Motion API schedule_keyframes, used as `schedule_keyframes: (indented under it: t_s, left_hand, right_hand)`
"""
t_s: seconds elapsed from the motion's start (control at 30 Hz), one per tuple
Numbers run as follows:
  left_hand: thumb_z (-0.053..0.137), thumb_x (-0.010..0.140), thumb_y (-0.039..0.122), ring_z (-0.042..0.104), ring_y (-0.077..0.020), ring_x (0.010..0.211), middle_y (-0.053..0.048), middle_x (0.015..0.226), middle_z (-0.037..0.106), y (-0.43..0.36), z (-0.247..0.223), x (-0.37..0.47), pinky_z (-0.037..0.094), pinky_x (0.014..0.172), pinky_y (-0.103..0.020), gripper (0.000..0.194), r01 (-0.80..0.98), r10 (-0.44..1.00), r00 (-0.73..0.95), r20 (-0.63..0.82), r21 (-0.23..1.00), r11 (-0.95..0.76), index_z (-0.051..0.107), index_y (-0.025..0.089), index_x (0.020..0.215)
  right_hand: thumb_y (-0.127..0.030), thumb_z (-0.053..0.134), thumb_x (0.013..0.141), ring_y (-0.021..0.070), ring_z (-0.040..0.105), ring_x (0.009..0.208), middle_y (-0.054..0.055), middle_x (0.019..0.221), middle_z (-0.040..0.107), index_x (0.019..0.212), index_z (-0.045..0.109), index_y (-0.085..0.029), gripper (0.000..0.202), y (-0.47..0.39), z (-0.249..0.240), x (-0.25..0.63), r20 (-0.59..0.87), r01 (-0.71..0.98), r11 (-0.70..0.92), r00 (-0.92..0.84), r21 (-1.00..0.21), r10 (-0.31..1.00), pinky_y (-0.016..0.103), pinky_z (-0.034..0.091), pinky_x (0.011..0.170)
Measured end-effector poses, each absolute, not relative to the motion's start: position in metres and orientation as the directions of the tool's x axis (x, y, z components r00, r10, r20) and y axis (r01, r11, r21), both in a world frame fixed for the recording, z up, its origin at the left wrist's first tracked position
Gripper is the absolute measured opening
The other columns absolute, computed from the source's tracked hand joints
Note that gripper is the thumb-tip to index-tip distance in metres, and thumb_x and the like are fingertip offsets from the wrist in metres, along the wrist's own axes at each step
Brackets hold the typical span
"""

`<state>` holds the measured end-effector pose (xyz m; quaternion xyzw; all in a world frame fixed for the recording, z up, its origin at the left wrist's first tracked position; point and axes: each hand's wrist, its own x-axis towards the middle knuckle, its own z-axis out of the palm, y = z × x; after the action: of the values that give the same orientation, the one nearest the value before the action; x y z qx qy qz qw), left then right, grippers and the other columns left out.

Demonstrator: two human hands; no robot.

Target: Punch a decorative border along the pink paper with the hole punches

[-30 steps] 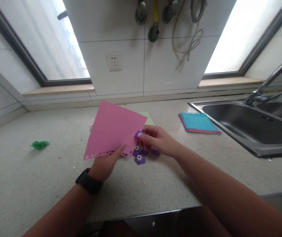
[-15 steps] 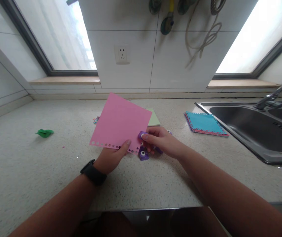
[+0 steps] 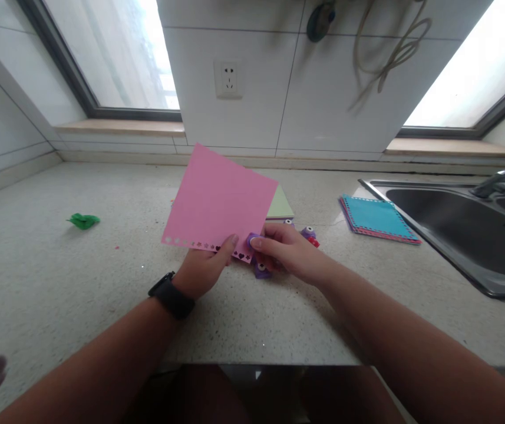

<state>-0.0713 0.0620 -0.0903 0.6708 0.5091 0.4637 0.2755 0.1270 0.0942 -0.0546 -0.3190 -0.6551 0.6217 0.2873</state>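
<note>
A pink sheet of paper is tilted up above the counter, with a row of small punched shapes along its near edge. My left hand grips that edge, thumb on top and the other fingers underneath. At the sheet's right corner, my right hand is closed on a purple craft punch, its thumb pressed on the top. The punch sits at the paper's edge; its slot is hidden. Another purple punch lies on the counter just below, and one more shows beyond my right wrist.
Pale green paper lies behind the pink sheet. A stack of punched sheets, blue on top, rests beside the steel sink. At the left is a crumpled green piece on the speckled counter.
The camera view has shifted slightly. My right hand and its punch have turned a little at the sheet's right corner, and more punches show behind it. Both hands keep their holds.
</note>
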Motion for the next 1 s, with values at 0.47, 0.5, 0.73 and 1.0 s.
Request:
schedule_keyframes:
  t_s: [0.47,0.5,0.73,1.0]
  left_hand:
    - [0.05,0.094,0.038,0.058,-0.0172,0.061,0.003,0.05,0.05,0.0625,-0.0879,-0.0703,0.049,0.065,-0.031,0.04,0.467,0.926,0.033,0.375,0.814,-0.346,0.047,0.025,0.057]
    - [0.051,0.094,0.039,0.058,-0.0173,0.06,0.003,0.049,0.05,0.0622,-0.0876,-0.0701,0.049,0.064,-0.031,0.04,0.47,0.931,0.023,0.365,0.818,-0.332,0.047,0.025,0.056]
    - [0.055,0.091,0.045,0.057,-0.0172,0.054,0.003,0.047,0.052,0.0617,-0.0883,-0.0691,0.052,0.061,-0.031,0.04,0.469,0.941,-0.005,0.339,0.832,-0.297,0.05,0.026,0.057]
    - [0.055,0.092,0.041,0.06,-0.0177,0.06,0.003,0.049,0.053,0.0617,-0.0881,-0.0689,0.052,0.064,-0.032,0.039,0.467,0.945,-0.015,0.327,0.838,-0.283,0.05,0.026,0.056]
  right_hand:
    - [-0.041,0.064,0.089,0.0075,0.041,0.048,-0.004,0.057,0.051,0.079,0.059,-0.016,0.028,0.0965,-0.0629,0.1229,-0.025,0.025,-0.013,-0.617,-1.0,0.787,0.022,0.029,0.044]
    - [-0.041,0.063,0.09,0.0076,0.041,0.048,-0.004,0.057,0.051,0.078,0.059,-0.016,0.028,0.0962,-0.0626,0.1229,-0.023,0.021,-0.013,-0.617,-1.0,0.787,0.022,0.029,0.044]
    - [-0.038,0.063,0.09,0.008,0.04,0.047,-0.003,0.057,0.05,0.076,0.056,-0.017,0.026,0.0953,-0.0621,0.1225,-0.01,0.006,-0.008,-0.604,-1.0,0.797,0.022,0.027,0.043]
    - [-0.041,0.061,0.091,0.0078,0.04,0.047,-0.004,0.057,0.049,0.077,0.056,-0.017,0.028,0.0962,-0.0635,0.1234,-0.042,0.011,-0.044,-0.619,-0.999,0.784,0.022,0.027,0.042]
